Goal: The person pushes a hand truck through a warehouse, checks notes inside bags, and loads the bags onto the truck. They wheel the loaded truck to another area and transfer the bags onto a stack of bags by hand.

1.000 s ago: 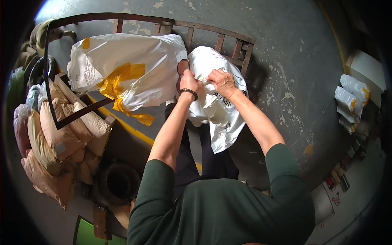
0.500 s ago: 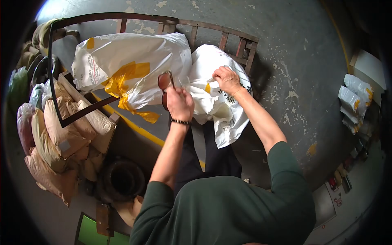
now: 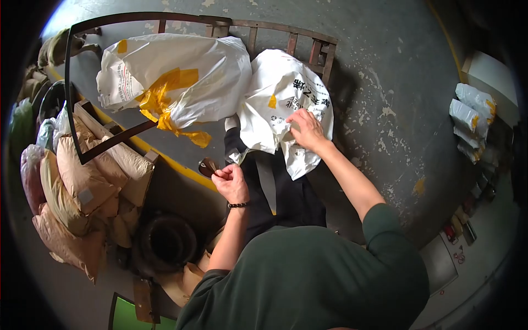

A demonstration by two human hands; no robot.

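Note:
A white plastic bag [image 3: 264, 118] with dark printing and a small yellow patch hangs over the cart's near end, its lower edge loose and crumpled. My right hand [image 3: 309, 131] grips a fold of it, fingers bent against the plastic. Lower down on the left, my left hand [image 3: 233, 184] is closed around brown-tinted sunglasses [image 3: 209, 166]. A corner of the bag meets those fingertips; whether they pinch it too, I cannot tell. Beside this bag lies a fuller white sack [image 3: 214, 69] with yellow tape [image 3: 165, 104] at its gathered end.
Both bags rest on a metal-framed cart [image 3: 264, 25] with a raised handle bar [image 3: 71, 110]. Brown paper sacks [image 3: 82, 170] are piled at left. Near my body stands a dark round tyre-like object [image 3: 165, 242]. Silvery packages [image 3: 473, 121] are at far right.
My left hand has come down toward my body with the sunglasses. The bag's loose edge has spread toward me, and my right hand has moved slightly lower on it.

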